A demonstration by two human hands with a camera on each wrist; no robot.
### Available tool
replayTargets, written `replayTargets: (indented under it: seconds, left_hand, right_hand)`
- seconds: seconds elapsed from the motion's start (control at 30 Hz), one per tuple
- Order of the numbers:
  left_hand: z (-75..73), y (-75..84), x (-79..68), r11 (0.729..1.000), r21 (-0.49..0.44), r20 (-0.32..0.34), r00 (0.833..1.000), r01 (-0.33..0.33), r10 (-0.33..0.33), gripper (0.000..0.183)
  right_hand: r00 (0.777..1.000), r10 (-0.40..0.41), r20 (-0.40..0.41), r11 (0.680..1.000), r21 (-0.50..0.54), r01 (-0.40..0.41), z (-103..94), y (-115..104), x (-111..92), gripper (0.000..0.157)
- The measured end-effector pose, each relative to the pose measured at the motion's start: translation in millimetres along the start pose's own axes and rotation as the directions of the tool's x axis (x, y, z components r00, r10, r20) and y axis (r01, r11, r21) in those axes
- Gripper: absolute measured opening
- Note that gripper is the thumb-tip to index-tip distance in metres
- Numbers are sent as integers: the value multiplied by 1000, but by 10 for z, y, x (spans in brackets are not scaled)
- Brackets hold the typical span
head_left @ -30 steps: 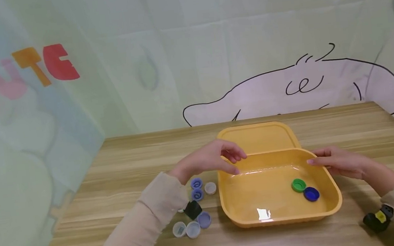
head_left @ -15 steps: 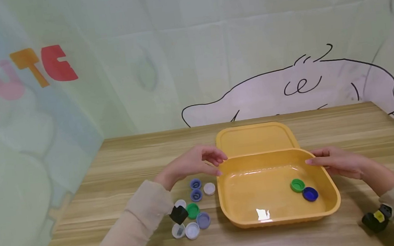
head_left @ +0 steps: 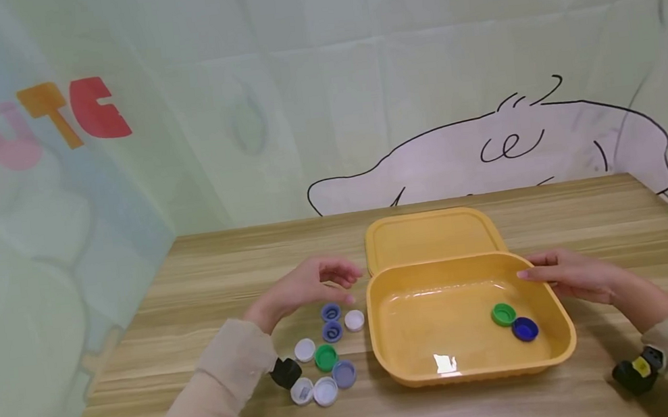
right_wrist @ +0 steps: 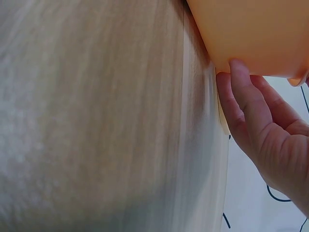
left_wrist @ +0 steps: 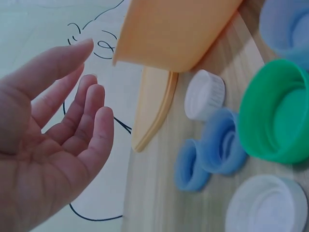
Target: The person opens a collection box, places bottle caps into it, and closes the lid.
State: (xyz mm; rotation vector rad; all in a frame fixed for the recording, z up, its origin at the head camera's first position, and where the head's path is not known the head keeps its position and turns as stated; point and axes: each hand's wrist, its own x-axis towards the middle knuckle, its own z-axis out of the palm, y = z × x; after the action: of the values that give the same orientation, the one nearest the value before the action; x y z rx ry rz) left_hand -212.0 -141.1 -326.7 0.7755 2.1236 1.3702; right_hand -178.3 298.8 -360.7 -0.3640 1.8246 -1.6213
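My left hand (head_left: 306,287) hovers over the table with loosely bent fingers and nothing in them, left of a yellow-orange plastic box (head_left: 438,323). Below and in front of it lie several bottle caps: two blue-purple ones (head_left: 332,332), a white one (head_left: 354,320), a green one (head_left: 326,357) and others. My right hand (head_left: 583,281) holds the box's right side, thumb over the rim and fingers against the outer wall, as the right wrist view (right_wrist: 270,140) also shows for the fingers. Inside the box, a green cap (head_left: 503,315) touches a dark blue cap (head_left: 525,329).
The matching yellow-orange lid (head_left: 431,235) lies flat behind the box, partly covered by it. A wood-grain table (head_left: 241,259) carries everything. A printed cloth (head_left: 229,145) hangs behind the table and along its left side.
My left hand has moved left and slightly down from over the box's left rim, uncovering a green and a white cap on the table. My right hand stays on the box.
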Motion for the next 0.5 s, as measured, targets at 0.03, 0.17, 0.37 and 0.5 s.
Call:
replayTargets:
  seconds: [0.03, 0.17, 0.37, 0.5]
  left_hand:
    - [-6, -21, -14, 1000, -6, -3, 1000, 8, -8, 43]
    - [-34, -107, -63, 999, -36, -12, 999, 32, -32, 46]
    - [-82, -243, -122, 998, -58, -16, 999, 32, -33, 49]
    - [-112, -327, -163, 997, -65, -14, 999, 48, -49, 48]
  right_hand:
    - [1000, -2, 2, 1000, 0, 2, 1, 2, 2, 31]
    - [1000, -9, 4, 1000, 8, 9, 3, 1, 7, 30]
    - [1000, -6, -4, 1000, 7, 6, 8, -9, 0, 32]
    - [1000, 2, -7, 1000, 10, -2, 14, -19, -11, 32]
